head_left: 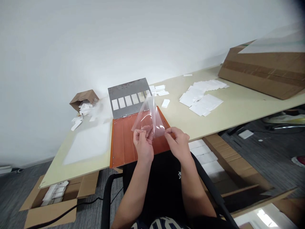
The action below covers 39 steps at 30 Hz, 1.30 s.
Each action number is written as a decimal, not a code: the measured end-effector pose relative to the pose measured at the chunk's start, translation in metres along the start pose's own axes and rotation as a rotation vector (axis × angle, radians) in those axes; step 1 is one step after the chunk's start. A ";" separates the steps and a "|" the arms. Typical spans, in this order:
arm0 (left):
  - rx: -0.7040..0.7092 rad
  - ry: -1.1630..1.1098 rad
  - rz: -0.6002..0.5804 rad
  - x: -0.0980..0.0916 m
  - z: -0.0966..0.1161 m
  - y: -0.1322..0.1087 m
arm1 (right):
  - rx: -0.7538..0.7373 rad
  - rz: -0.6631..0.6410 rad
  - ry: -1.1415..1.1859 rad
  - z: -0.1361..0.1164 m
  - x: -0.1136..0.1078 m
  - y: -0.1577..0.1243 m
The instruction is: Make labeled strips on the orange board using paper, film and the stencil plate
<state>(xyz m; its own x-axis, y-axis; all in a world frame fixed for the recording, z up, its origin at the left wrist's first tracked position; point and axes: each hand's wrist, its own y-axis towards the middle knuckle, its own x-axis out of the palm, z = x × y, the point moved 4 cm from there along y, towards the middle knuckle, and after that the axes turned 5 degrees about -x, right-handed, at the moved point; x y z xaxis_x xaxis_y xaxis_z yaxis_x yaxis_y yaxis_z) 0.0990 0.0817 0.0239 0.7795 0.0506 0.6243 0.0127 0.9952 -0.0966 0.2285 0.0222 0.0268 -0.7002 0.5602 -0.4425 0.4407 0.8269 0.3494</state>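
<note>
Between my two hands hangs a clear plastic sheet (pixel 147 114), bent and catching the light. My left hand (pixel 144 143) pinches its left lower edge, and my right hand (pixel 177 140) pinches the lower right corner. Under them lies an orange-red board (pixel 124 136) with raised edges. A grey metal plate (pixel 128 90) with a row of rectangular windows joins the board's back edge and tilts up like a lid. The plastic sheet covers part of the board and the plate's right end.
White cards (pixel 202 92) lie spread on the table (pixel 186 121) to the right. At the left, a small carton (pixel 84 95) spills white pieces beside a white sheet (pixel 89 143). A large cardboard box (pixel 262 70) stands at the right. Open boxes (pixel 54 213) sit below the table.
</note>
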 end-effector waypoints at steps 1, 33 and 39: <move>-0.001 0.001 0.002 0.000 0.000 0.000 | 0.000 0.001 -0.006 0.000 0.000 0.000; 0.138 -0.025 0.110 0.003 0.002 0.010 | 0.058 -0.055 -0.094 0.002 0.001 0.000; 0.176 -0.010 0.109 0.003 0.003 0.010 | 0.051 -0.073 -0.134 0.005 0.003 -0.001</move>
<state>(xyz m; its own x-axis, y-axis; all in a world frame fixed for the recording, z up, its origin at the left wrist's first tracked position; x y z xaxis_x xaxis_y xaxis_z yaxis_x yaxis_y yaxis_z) 0.0997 0.0920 0.0269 0.7638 0.1586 0.6257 -0.1817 0.9830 -0.0273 0.2286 0.0230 0.0208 -0.6519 0.4975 -0.5723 0.4218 0.8651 0.2716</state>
